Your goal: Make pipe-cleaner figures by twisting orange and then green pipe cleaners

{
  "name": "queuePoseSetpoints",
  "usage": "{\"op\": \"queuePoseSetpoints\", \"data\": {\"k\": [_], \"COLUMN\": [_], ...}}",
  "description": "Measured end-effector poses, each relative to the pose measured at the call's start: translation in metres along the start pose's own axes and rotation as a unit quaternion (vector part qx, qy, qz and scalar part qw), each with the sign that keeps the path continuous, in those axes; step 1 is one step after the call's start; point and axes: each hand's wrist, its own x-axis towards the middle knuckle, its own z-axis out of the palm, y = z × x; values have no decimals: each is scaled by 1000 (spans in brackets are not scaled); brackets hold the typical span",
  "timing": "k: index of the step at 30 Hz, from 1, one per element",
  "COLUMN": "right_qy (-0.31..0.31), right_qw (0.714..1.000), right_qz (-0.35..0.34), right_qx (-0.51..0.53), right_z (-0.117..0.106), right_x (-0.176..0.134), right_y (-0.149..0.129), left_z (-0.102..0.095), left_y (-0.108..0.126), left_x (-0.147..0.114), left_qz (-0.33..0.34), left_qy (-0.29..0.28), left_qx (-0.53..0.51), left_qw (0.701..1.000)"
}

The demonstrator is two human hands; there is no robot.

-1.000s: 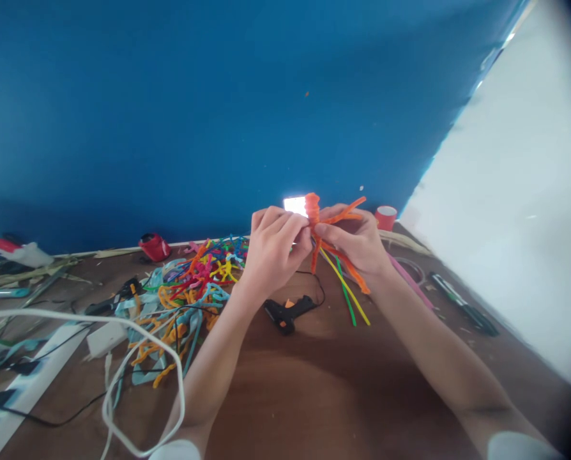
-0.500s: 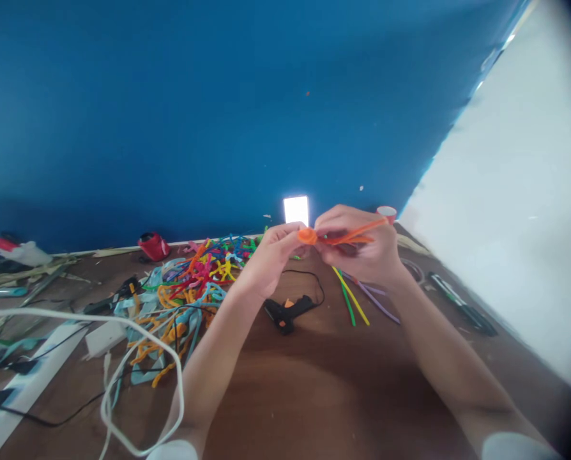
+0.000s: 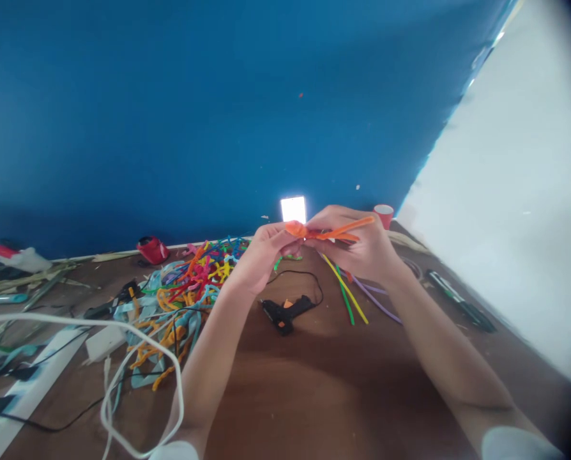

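Both hands meet in the air above the table, closed on one orange pipe cleaner (image 3: 347,227). My left hand (image 3: 266,252) pinches its rounded, coiled end between thumb and fingers. With the fingertips, my right hand (image 3: 355,246) grips it just beside the coil; straight orange ends stick out to the right across that hand. A black glue gun (image 3: 286,312) lies on the table below the hands. Beneath my right hand lie loose green, yellow (image 3: 353,295) and purple pipe cleaners, their upper ends hidden behind it.
A tangled heap of coloured pipe cleaners (image 3: 190,287) covers the left of the table. A white cable (image 3: 180,383) loops in front of it, near a power strip (image 3: 31,383). A lit screen (image 3: 294,209) and red cup (image 3: 384,216) stand behind; pens (image 3: 460,300) lie right.
The hands and the orange pipe cleaner have shifted slightly left in view. Its coiled end has turned, showing a narrower side. Both hands keep their pinch.
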Motion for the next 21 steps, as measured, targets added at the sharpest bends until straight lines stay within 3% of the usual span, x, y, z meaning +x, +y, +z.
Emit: {"op": "queuePoseSetpoints", "data": {"k": [3, 6, 8, 11, 14, 18, 21], "right_qy": [46, 111, 141, 138, 128, 120, 122], "right_qw": [994, 966, 941, 914, 898, 908, 944], "right_qz": [68, 163, 198, 220, 239, 221, 163], "right_qx": [69, 167, 235, 312, 346, 336, 259], "right_z": [5, 10, 12, 14, 15, 19, 23], "right_x": [0, 0, 1, 3, 5, 3, 0], "right_y": [-1, -2, -3, -4, -6, -7, -7], "left_z": [0, 4, 6, 6, 4, 4, 5], "left_y": [1, 5, 7, 9, 7, 7, 8], "left_x": [-2, -7, -10, -11, -11, -13, -15], "left_qz": [48, 141, 217, 313, 359, 349, 310], "left_qy": [22, 65, 94, 116, 126, 153, 165], "left_qx": [64, 153, 244, 389, 464, 469, 447], "left_qw": [997, 976, 941, 859, 800, 797, 823]}}
